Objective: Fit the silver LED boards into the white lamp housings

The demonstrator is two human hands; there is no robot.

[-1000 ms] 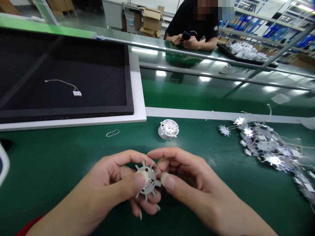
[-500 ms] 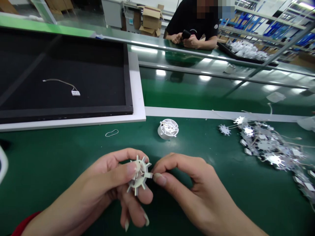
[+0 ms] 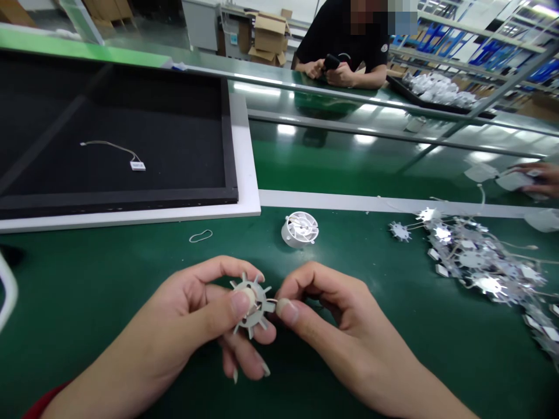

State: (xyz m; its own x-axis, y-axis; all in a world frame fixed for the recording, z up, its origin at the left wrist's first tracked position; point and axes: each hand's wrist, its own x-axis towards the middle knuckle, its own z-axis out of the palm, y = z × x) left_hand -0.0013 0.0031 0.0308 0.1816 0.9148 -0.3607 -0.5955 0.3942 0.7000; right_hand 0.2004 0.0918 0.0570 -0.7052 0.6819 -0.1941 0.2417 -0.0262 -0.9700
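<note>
My left hand [image 3: 209, 314] is closed on a star-shaped metal plate [image 3: 263, 306], with the thumb pressed over its middle and its flat spokes sticking out around. A thin pale wire [image 3: 271, 300] runs from the plate's right side to my right hand [image 3: 336, 331], whose thumb and forefinger pinch it. Beyond both hands, a round white plastic housing [image 3: 300, 230] with ribs inside stands on the green table [image 3: 349, 256]. What lies under my left thumb is mostly hidden.
A pile of similar star plates [image 3: 476, 256] with wires lies at right. A black tray [image 3: 174, 128] at left holds a small wired module [image 3: 138, 166]. A rubber band [image 3: 201, 236] lies nearby. Another person's hand [image 3: 541, 174] appears at far right; a person [image 3: 340, 46] sits opposite.
The star plate has turned slightly in my left hand, and more wire shows between it and my right fingers. Another person's hand has come in at the far right with a translucent piece.
</note>
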